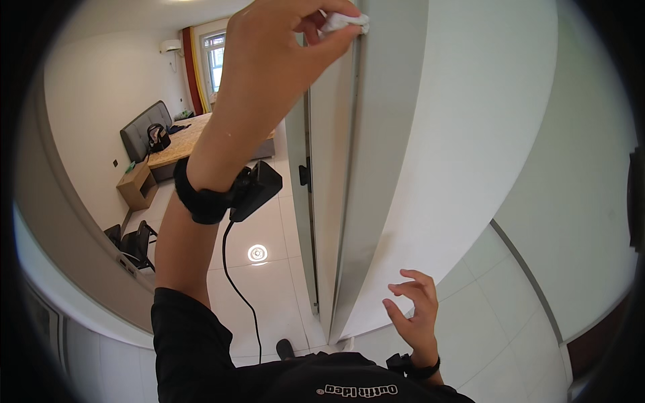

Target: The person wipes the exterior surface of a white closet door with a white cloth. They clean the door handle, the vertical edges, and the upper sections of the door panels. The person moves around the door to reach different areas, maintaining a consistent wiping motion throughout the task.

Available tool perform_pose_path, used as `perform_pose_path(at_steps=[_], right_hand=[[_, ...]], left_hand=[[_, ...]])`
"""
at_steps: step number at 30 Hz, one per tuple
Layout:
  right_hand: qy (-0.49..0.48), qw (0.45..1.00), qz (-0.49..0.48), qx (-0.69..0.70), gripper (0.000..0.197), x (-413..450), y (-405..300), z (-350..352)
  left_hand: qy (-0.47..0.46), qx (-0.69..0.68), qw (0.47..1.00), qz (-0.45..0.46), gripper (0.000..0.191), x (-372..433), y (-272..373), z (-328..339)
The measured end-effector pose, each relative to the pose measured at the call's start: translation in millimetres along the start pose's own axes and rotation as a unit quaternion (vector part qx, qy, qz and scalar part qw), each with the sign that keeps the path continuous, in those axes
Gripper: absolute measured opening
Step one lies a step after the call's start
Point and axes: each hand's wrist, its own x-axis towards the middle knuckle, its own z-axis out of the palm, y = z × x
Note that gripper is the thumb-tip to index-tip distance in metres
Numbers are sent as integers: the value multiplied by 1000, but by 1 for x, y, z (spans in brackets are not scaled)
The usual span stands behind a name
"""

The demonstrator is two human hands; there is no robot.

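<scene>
My left hand (287, 45) is raised high and pinches a crumpled white tissue or cloth (345, 22) between thumb and fingers. The white wad touches the edge of the grey door frame (388, 90) near the top of the view. Low on the right, my right hand (415, 305) hangs in front of the white wall (448, 151), fingers apart and slightly curled, holding nothing. Left of the frame stands a door leaf (297, 211), swung into the room, with a dark latch or handle (304, 175) on it.
Through the doorway are a bed (181, 141) with a bag (158, 137) on it, a wooden nightstand (138, 186) and a black chair (138, 244). A black cable (237, 287) hangs from the device (257, 191) on my left wrist. White tiles (272, 302) cover the floor.
</scene>
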Motion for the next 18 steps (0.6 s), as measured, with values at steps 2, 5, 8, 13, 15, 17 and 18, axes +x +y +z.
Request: perform_pose_path(at_steps=[2,5,8,13,15,17,18], right_hand=[[-9,1000,-1,12,30,-1,4,4],[-30,999,5,38,28,-2,9,4],[-48,997,15,52,26,1,9,-1],[-68,995,10,76,24,8,5,-7],[-65,994,15,85,23,13,0,-8],[-79,993,-29,88,22,16,0,-7],[-89,992,-24,89,22,18,0,-4]], left_hand=[[-4,22,999,37,16,2,1,5],[-17,31,999,-10,16,-2,15,7],[-29,18,995,-96,16,-10,27,15],[-45,6,992,-116,16,-69,44,33],[-59,-12,990,-126,16,-90,47,36],[-68,-29,988,-136,17,-96,45,32],[-64,5,992,-109,17,-91,41,31]])
